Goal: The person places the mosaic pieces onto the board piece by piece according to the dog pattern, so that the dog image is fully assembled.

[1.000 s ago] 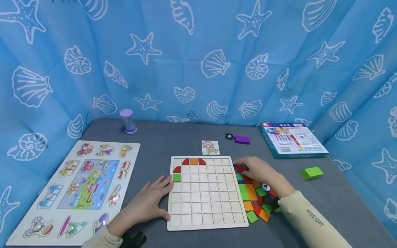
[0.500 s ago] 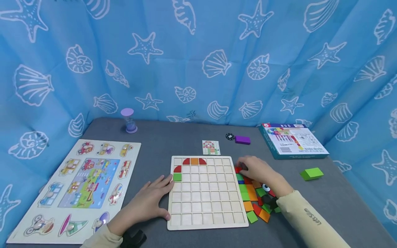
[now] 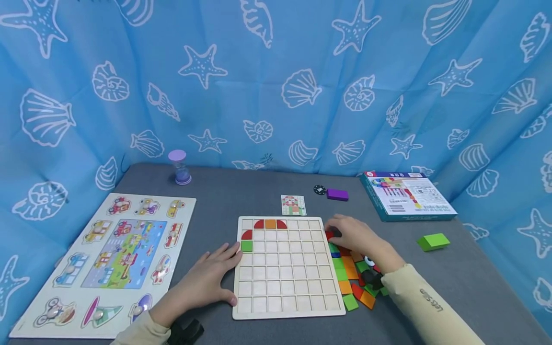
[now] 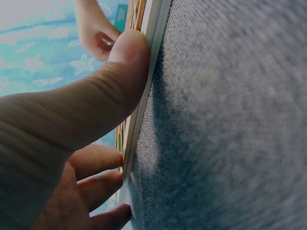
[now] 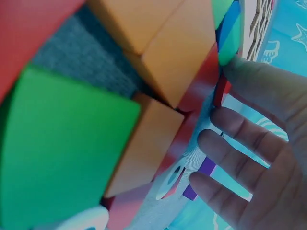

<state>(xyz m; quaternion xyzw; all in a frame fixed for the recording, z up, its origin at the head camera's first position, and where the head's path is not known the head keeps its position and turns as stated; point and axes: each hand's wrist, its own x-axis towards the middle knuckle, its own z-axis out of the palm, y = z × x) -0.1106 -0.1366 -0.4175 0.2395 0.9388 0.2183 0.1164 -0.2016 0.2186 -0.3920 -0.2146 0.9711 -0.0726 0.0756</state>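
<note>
In the head view my left hand lies spread along the left side of a wooden grid board. Its thumb and fingertips touch the board's edge in the left wrist view. The board bears several pieces near its top left: red quarter-rounds, an orange square and a green square. Beyond the board's right edge my right hand reaches over a pile of coloured pieces. Its thumb and forefinger pinch a red piece, partly hidden by the fingers.
A small pattern card lies behind the board. Farther right are a black disc, a purple block, a flat box and a green block. On the left are a picture puzzle and an hourglass.
My right hand has shifted slightly right, then back left towards the board, staying at the top of the pile. The left hand keeps its place. The pieces on the board look the same.
</note>
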